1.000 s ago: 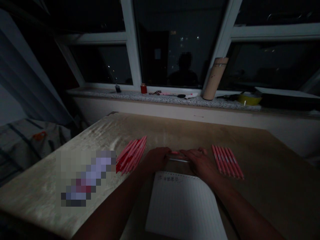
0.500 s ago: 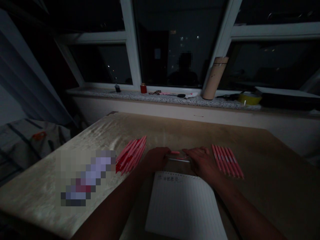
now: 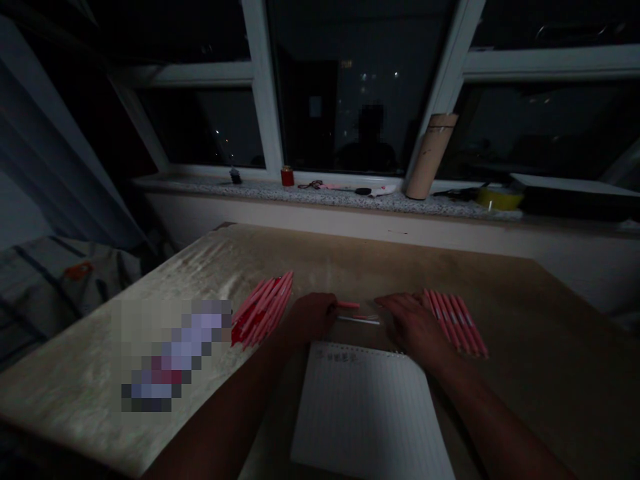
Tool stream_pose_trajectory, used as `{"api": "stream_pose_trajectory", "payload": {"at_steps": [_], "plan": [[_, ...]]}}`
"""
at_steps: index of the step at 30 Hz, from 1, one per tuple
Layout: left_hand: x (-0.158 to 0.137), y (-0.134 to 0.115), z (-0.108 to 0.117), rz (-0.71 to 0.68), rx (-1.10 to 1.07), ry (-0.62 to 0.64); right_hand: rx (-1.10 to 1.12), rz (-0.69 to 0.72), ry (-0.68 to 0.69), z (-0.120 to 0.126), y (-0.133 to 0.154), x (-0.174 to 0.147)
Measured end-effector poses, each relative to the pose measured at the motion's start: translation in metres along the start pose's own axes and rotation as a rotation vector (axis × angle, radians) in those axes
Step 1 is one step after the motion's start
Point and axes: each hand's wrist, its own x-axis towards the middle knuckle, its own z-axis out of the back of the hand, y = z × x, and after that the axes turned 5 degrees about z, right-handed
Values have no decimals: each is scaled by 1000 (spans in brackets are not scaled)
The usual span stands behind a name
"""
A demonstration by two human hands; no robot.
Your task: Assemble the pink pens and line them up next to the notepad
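Note:
My left hand (image 3: 314, 316) is closed around one end of a pink pen (image 3: 349, 305), whose other end points right. A thin white stick (image 3: 360, 319) with a small pink piece along it lies just below, near my left fingers. My right hand (image 3: 411, 325) rests over the table with fingers stretched out, apart from the pen. Its outer side is close to a neat row of pink pens (image 3: 456, 321). Left of my left hand lies a loose pile of pink pens (image 3: 267, 307) on something red. Below both hands is a lined notepad (image 3: 370, 407) with some handwriting at its top.
A blurred-out pale object (image 3: 175, 357) lies at the table's left. On the windowsill stand a tan cylinder (image 3: 431, 157), a red jar (image 3: 287, 177), a dark bottle (image 3: 235, 176) and a yellow tape roll (image 3: 500, 198). The light is dim.
My right hand has moved right, off the pen and white stick toward the pen row, and its fingers have straightened. My left hand stays nearly in place.

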Motion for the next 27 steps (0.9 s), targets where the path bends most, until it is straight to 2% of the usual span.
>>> {"api": "stream_pose_trajectory", "payload": {"at_steps": [7, 13, 21, 27], "plan": [[-2, -5, 5, 27, 27, 0, 125, -47, -93, -16, -7, 5], [0, -1, -2, 18, 25, -4, 245, -128, -125, -28, -16, 7], [0, -1, 0, 2, 14, -17, 246, -153, -121, -27, -21, 3], [0, -2, 1, 5, 26, -22, 272, -117, -116, -28, -19, 4]]}}
